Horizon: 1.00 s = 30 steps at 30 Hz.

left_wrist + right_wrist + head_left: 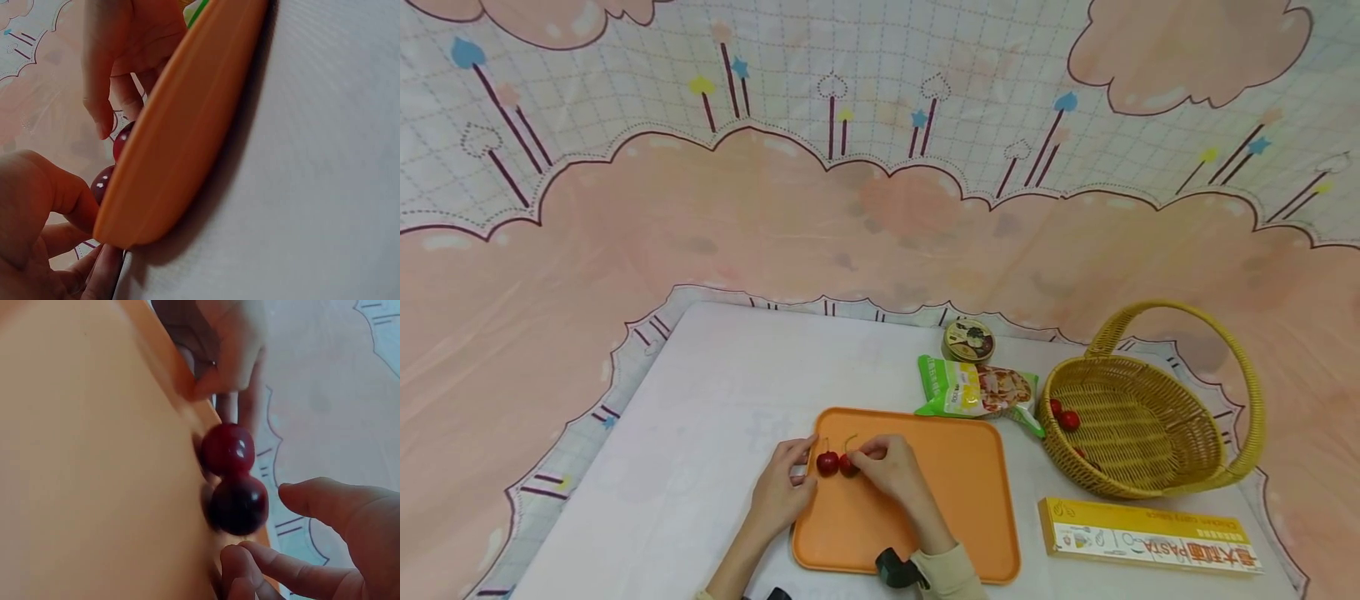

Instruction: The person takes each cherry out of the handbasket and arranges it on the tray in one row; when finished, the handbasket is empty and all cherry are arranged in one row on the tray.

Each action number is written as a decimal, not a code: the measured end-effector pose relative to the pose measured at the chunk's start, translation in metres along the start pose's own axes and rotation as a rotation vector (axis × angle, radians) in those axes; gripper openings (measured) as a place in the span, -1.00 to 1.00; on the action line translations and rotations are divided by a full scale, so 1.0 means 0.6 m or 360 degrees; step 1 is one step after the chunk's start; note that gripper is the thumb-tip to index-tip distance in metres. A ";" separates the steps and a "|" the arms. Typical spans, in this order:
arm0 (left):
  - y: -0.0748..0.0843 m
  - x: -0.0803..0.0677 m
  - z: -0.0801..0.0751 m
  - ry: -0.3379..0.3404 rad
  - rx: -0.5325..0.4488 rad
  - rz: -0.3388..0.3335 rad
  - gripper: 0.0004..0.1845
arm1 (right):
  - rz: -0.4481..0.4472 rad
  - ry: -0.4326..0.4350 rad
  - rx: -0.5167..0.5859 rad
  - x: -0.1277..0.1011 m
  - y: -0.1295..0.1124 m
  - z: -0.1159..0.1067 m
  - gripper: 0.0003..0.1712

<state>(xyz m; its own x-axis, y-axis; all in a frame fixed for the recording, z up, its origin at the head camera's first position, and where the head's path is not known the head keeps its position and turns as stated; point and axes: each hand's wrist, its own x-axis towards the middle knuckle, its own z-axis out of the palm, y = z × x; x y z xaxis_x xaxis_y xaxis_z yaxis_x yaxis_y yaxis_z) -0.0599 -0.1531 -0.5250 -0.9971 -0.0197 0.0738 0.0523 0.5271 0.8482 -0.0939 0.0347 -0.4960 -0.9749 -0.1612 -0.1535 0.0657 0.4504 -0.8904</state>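
Note:
Two dark red cherries lie side by side at the far left of an orange tray [955, 492]. My left hand [781, 493] rests at the tray's left rim, its fingertips beside the left cherry [827, 463] and not gripping it. The right hand [891, 473] lies on the tray with thumb and fingers loosely curved about the right cherry [848, 466]. In the right wrist view a small gap shows between the thumb [325, 503] and that cherry [239, 504]. The other cherry [227, 449] touches it. In the left wrist view both cherries [122, 140] peek over the tray rim [181, 131].
A yellow wicker basket [1150, 417] with a few cherries [1068, 420] stands at the right. A green snack bag [973, 389] and a round tin [968, 340] lie behind the tray. A yellow pasta box [1150, 546] lies at the front right.

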 end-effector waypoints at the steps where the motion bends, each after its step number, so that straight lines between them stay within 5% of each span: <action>1: 0.000 0.000 0.000 0.0001 0.0004 0.0002 -0.40 | -0.0002 0.0007 -0.0010 0.000 0.001 -0.003 -0.74; 13: 0.002 0.001 -0.001 -0.0009 0.0009 -0.0012 -0.41 | -0.0038 0.0076 0.0055 0.015 0.014 -0.111 -0.72; 20: 0.000 0.004 0.000 -0.0009 0.0036 -0.0011 -0.40 | 0.0032 0.0195 0.0138 0.006 0.015 -0.225 -0.63; 30: -0.007 0.003 0.000 -0.0009 0.0039 -0.0037 -0.40 | 0.0057 0.0351 0.0044 -0.013 0.029 -0.383 -0.50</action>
<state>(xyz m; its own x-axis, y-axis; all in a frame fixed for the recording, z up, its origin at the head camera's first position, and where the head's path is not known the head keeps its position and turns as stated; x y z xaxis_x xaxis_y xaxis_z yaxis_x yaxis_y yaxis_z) -0.0621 -0.1554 -0.5283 -0.9983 -0.0276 0.0512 0.0278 0.5472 0.8365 -0.1342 0.2453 -0.4118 -0.9945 0.0518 -0.0906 0.1041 0.4277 -0.8979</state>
